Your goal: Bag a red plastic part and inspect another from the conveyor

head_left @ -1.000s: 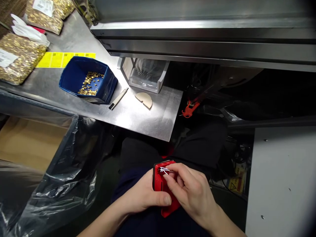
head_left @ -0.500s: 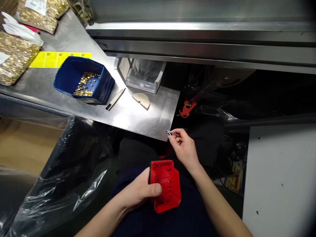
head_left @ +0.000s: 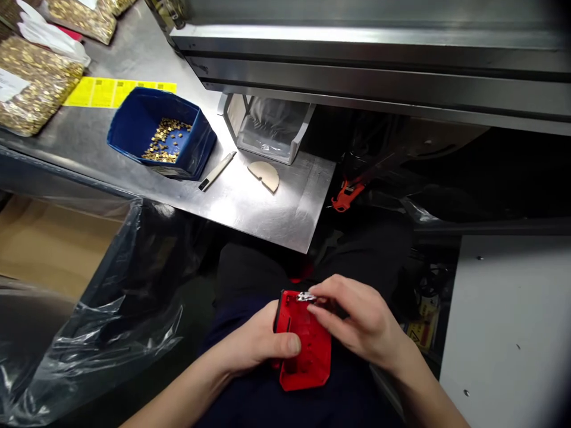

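Low in the view, my left hand (head_left: 263,342) grips a red plastic shell (head_left: 310,362) by its left side, the thumb lying over the inside. The shell's open side faces up and shows small posts and ribs. My right hand (head_left: 357,312) pinches a small shiny metal piece (head_left: 306,296) between thumb and fingertips, over the top end of the shell. Whether the piece touches the shell I cannot tell.
A blue bin (head_left: 154,128) of small brass parts, a pen-like tool (head_left: 217,171), a pale half-disc (head_left: 264,175) and a grey bin (head_left: 267,128) stand on the metal table (head_left: 285,220). An orange tool (head_left: 347,195) hangs right; a plastic-lined box (head_left: 57,238) is left.
My right hand has moved down from the table's corner to the top of the red shell, bringing the metal piece along. My left hand still holds the shell. The view has shifted slightly.
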`<state>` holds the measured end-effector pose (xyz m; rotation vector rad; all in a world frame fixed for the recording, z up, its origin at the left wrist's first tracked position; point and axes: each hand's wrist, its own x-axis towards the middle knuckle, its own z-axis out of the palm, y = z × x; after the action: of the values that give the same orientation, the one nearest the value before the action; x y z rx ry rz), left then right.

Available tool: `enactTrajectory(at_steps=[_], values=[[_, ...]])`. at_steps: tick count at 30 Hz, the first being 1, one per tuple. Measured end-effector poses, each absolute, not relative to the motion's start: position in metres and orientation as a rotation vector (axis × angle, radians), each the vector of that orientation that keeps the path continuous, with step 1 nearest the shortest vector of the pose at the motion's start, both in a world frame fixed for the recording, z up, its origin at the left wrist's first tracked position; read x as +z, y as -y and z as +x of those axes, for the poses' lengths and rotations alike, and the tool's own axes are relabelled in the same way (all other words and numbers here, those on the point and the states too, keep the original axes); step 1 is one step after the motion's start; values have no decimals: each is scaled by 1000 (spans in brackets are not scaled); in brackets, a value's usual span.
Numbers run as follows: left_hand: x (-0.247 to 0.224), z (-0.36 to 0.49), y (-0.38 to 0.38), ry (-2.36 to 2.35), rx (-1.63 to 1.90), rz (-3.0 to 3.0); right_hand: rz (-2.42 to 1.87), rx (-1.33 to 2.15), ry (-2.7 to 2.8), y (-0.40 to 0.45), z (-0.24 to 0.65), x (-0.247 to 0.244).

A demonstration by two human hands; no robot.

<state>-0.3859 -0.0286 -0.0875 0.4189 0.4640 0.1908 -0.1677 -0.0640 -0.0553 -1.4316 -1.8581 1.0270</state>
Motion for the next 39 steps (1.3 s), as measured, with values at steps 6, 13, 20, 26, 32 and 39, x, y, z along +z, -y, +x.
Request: enactTrajectory(at_steps=[6, 13, 20, 26, 32, 39], values=[[-86, -383, 25, -465, 161, 461, -1393, 884, 2168, 64, -174, -53], [-85, -383, 24, -462, 157, 524, -1385, 836, 2224, 61, -175, -52], [-86, -381, 22, -454, 122, 513, -1304, 691, 2411, 61, -167, -56], [-86, -380, 24, -434, 104, 481, -1340, 856, 1992, 64, -153, -53], [-88, -381, 24, -423, 98, 482, -1388, 942, 2009, 69, -159, -52], [-91, -384, 27, -454, 138, 459, -1524, 859, 1917, 64, -160, -56]])
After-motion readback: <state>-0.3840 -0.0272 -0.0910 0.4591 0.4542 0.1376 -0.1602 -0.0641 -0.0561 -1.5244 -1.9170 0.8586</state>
